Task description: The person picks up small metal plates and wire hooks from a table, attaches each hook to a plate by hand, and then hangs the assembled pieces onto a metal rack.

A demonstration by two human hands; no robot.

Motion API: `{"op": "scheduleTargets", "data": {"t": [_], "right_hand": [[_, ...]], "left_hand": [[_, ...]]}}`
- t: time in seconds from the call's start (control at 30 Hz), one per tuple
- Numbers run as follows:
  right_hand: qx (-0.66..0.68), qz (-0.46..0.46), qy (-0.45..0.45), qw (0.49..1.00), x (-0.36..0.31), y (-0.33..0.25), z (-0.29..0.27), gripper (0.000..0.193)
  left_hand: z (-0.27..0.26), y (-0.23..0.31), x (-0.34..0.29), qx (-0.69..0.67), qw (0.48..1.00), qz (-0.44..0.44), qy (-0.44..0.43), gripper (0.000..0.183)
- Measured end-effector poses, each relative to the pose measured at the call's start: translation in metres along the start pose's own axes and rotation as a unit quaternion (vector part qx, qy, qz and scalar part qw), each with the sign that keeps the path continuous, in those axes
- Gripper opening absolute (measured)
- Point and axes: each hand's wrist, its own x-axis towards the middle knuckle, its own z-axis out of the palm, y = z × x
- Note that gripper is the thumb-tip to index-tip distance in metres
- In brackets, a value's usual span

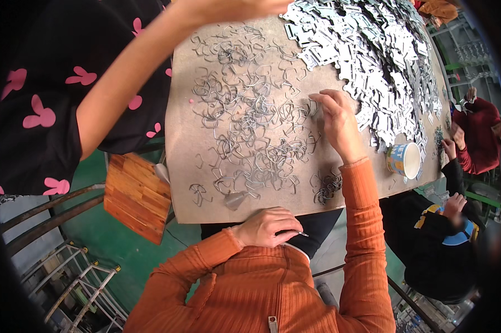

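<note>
My left hand is closed in front of my body at the table's near edge. A small metal piece pokes out past its fingers; most of it is hidden. Over the table, my right hand has its fingers bent together, tips at the right side of a spread of bent wire hooks. Whatever is between those fingertips is too small to make out. Beyond that hand lies a large heap of flat white and silver metal plates with cut-outs.
A paper cup stands at the table's right. A small hook cluster and a translucent cone-shaped piece lie near the front edge. Another person's bare arm reaches across the far left. A wooden stool stands left; more people sit right.
</note>
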Motion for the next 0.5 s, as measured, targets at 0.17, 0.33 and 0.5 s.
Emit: {"op": "scheduleTargets", "data": {"t": [0.17,0.33,0.5], "right_hand": [[-0.065,-0.06,-0.075,0.993,0.017,-0.011,0.014,0.04],[-0.155,-0.027,-0.069,0.985,0.036,0.001,0.019,0.044],[-0.017,-0.143,-0.16,0.977,0.033,-0.038,0.024,0.044]], "left_hand": [[0.002,-0.002,-0.002,-0.006,1.0,-0.017,-0.012,0.021],[0.001,0.001,0.003,-0.003,1.0,-0.003,-0.006,0.014],[0.001,-0.001,-0.003,0.007,1.0,-0.016,-0.008,0.02]]}}
